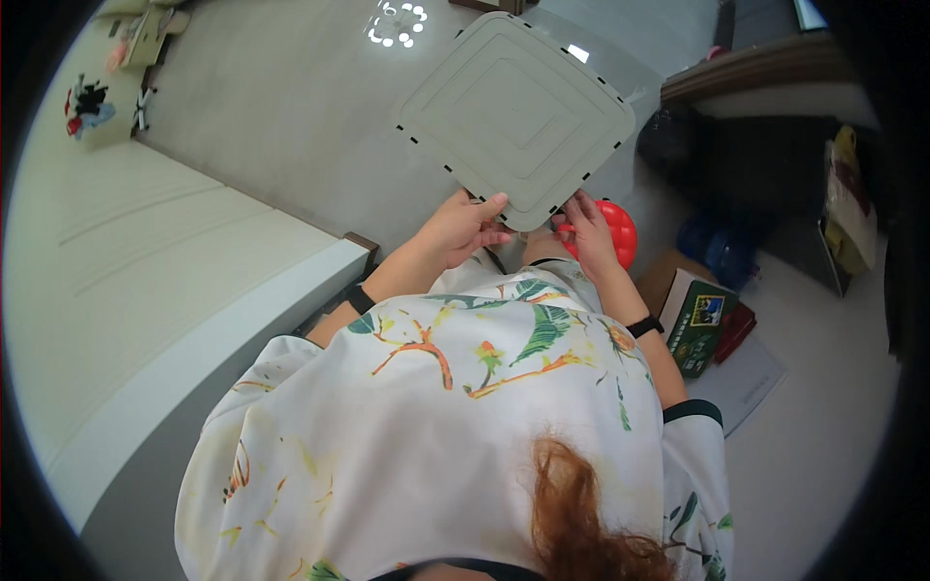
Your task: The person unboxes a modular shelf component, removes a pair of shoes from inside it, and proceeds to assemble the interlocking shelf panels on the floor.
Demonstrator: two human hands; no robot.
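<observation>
Head view: grey panel [518, 116], flat, with rounded corners and dark notches along its rim, upper centre of the frame. 1 corner points down at the wearer's lap. Whether the far end bears on anything: cannot tell.

Left hand [467, 230]: pinching the panel's lower-left edge, thumb laid on the top face, other fingers bent below the rim. Right hand [591, 234]: fingers closed at the lower-right edge, just beside the same corner; its underside contact is hidden.

Handling, my judgement: both grips sit close to 1 corner, so the far part probably levers down and tires the wrists. Spreading the 2 hands toward opposite edges should steady it. Keep fingertips clear of the notches; even pressure from both sides, no twisting.

Surroundings: red round object [620, 232] just beyond the right hand, partly behind it; nearest thing to knock. Right of frame: green-and-white box [699, 324], blue translucent container [722, 252], black bag [668, 136]. Left of frame: large cream surface [174, 242], its edge running near the left forearm, so a wide swing that way looks tight. Pale glossy floor [291, 126] above, a lamp's reflection [395, 24] on it.
</observation>
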